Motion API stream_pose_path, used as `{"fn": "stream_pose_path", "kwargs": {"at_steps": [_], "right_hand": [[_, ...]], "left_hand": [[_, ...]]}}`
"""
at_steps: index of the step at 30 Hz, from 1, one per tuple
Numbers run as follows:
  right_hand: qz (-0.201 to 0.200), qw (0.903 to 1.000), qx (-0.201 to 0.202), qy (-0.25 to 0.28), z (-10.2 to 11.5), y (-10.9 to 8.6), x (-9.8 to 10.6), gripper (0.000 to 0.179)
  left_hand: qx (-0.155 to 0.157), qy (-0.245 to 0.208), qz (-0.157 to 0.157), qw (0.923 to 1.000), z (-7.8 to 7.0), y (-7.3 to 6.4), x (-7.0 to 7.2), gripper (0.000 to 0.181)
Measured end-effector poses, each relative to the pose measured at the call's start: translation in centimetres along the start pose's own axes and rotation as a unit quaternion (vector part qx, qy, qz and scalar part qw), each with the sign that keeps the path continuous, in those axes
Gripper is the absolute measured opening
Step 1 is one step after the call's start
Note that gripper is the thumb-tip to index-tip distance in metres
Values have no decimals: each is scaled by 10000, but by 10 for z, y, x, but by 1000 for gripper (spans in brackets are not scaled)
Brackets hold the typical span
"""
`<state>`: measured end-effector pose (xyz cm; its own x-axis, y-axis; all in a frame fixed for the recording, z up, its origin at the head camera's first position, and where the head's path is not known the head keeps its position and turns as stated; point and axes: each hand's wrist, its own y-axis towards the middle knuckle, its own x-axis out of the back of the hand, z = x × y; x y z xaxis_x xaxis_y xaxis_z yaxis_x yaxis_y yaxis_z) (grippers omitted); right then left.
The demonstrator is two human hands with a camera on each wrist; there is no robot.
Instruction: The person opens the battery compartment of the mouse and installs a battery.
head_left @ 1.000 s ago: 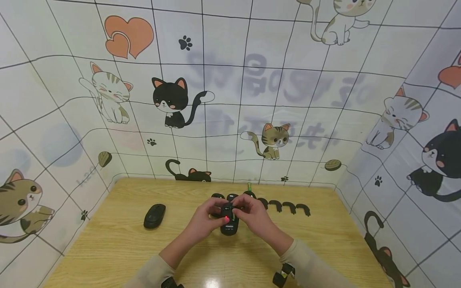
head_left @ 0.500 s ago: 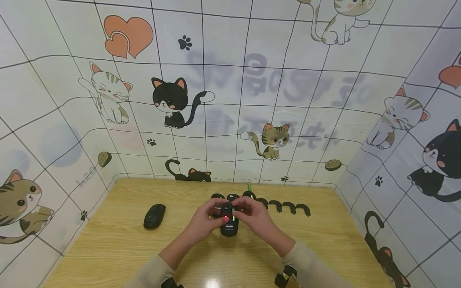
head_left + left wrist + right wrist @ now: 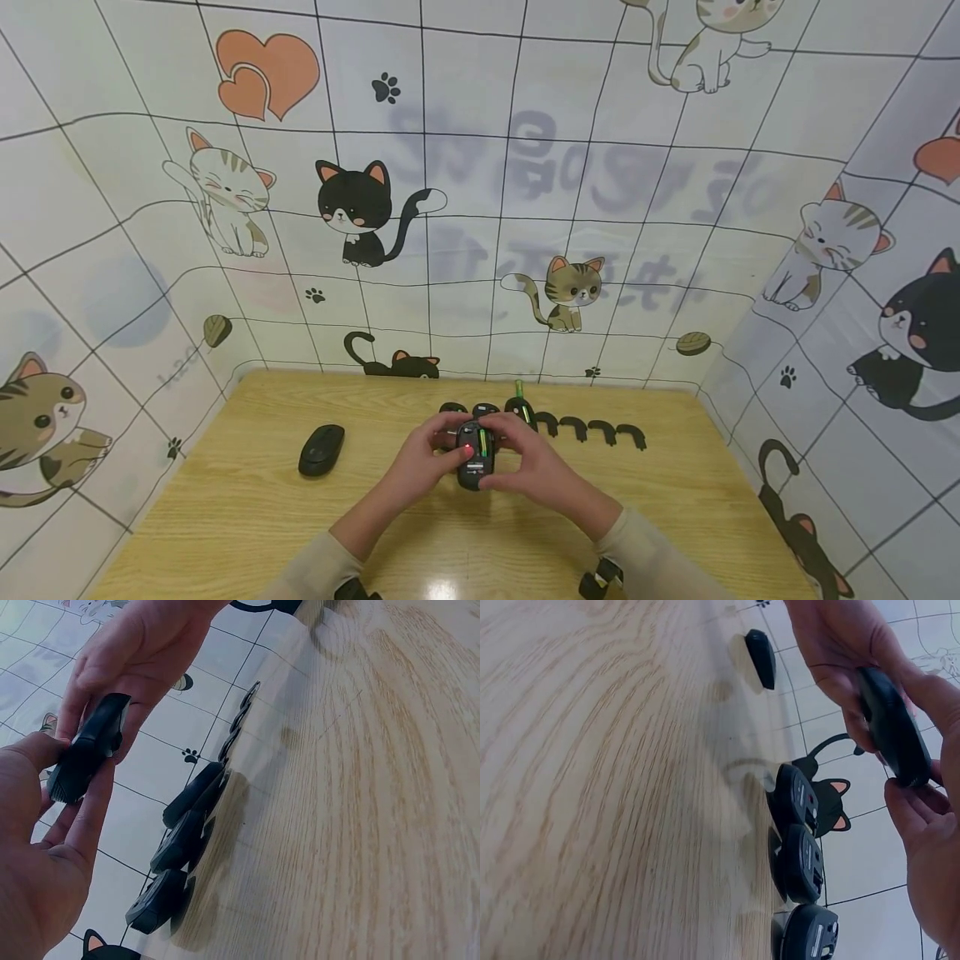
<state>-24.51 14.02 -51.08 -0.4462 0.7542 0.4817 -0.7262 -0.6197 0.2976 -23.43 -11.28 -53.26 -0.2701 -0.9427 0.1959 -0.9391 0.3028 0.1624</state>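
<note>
Both hands hold a black computer mouse (image 3: pixel 472 472), underside up, above the table. A battery (image 3: pixel 483 442) with green on it lies in its uncovered slot, and a red light glows by the left thumb. My left hand (image 3: pixel 422 463) grips the mouse's left side, thumb across the underside. My right hand (image 3: pixel 542 463) holds the right side, fingers at the far end and thumb at the near right edge. In the left wrist view the mouse (image 3: pixel 88 750) shows edge-on between both hands. The right wrist view shows its dark shell (image 3: pixel 892 726).
Behind the hands lie several upturned mice, one (image 3: pixel 519 407) with a slim green item (image 3: pixel 519 388) beyond it. Several curved black covers (image 3: pixel 602 432) line up to their right. Another mouse (image 3: pixel 322 451) sits right side up at left. A cat-print curtain (image 3: pixel 465 192) encloses the table (image 3: pixel 300 533).
My right thumb has left the battery slot and moved down to the mouse's near right edge. The right fingers have spread along its side, and the battery now shows in full.
</note>
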Motion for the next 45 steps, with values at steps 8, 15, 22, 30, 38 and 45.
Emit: {"fn": "stream_pose_path", "kwargs": {"at_steps": [8, 15, 22, 30, 38, 45], "right_hand": [[248, 9984, -92, -501, -2, -2, -1, 103], [152, 9973, -119, -711, -4, -3, -3, 98], [81, 9972, -183, -723, -4, -3, -4, 97], [36, 9989, -280, -378, -8, 1, -7, 94], [87, 9991, -320, -259, -11, 5, -8, 94], [83, 9988, -408, -256, -14, 9, -12, 94]], "left_hand": [[82, -123, 12, 9999, -2, 0, -1, 51], [40, -265, 95, 9996, -4, -1, -1, 52], [-126, -38, 198, 9997, -1, -2, 2, 58], [-199, 134, 496, 9985, 4, -5, 10, 74], [-487, 1055, 678, 9909, 5, -5, 17, 90], [-552, 1535, 708, 9841, 7, -7, 23, 97]]}}
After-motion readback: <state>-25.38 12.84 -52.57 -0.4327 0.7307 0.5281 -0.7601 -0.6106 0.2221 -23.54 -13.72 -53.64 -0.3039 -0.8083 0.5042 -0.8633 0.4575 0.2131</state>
